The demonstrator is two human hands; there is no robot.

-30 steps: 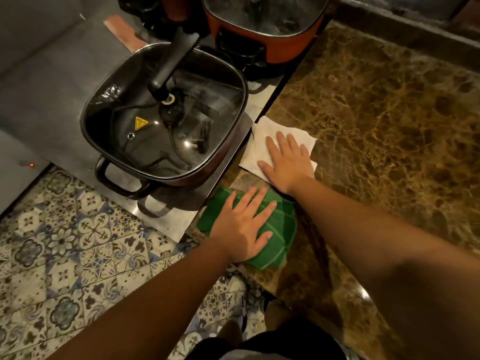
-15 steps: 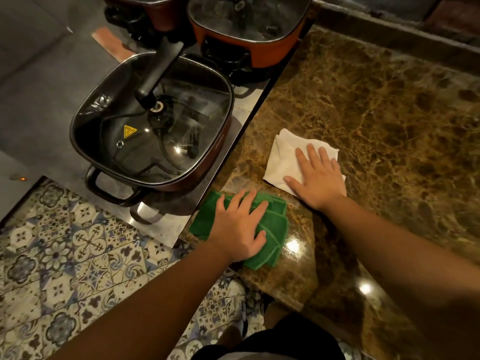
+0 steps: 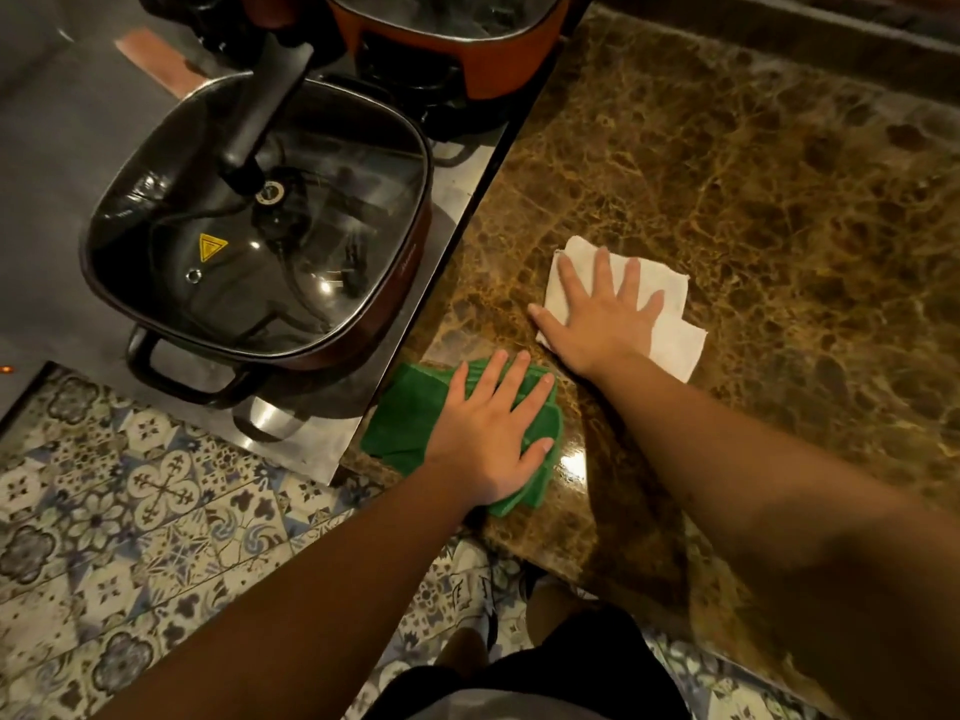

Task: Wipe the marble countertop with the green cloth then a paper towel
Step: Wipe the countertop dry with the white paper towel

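The brown marble countertop (image 3: 753, 163) fills the right half of the head view. A folded green cloth (image 3: 397, 426) lies at its near left corner, and my left hand (image 3: 491, 433) presses flat on it with fingers spread. Farther in, a white paper towel (image 3: 672, 332) lies on the marble under my right hand (image 3: 602, 317), which is also flat with fingers spread. The two hands are close together, the right one just beyond and to the right of the left.
A square dark pot with a glass lid (image 3: 260, 226) sits on a steel surface (image 3: 462, 200) left of the marble. An orange pot (image 3: 447, 49) stands behind it. Patterned floor tiles (image 3: 130, 491) lie below the counter's near edge.
My right hand has slid the paper towel to the right, away from the steel edge. My left hand has stayed on the green cloth at the near corner.
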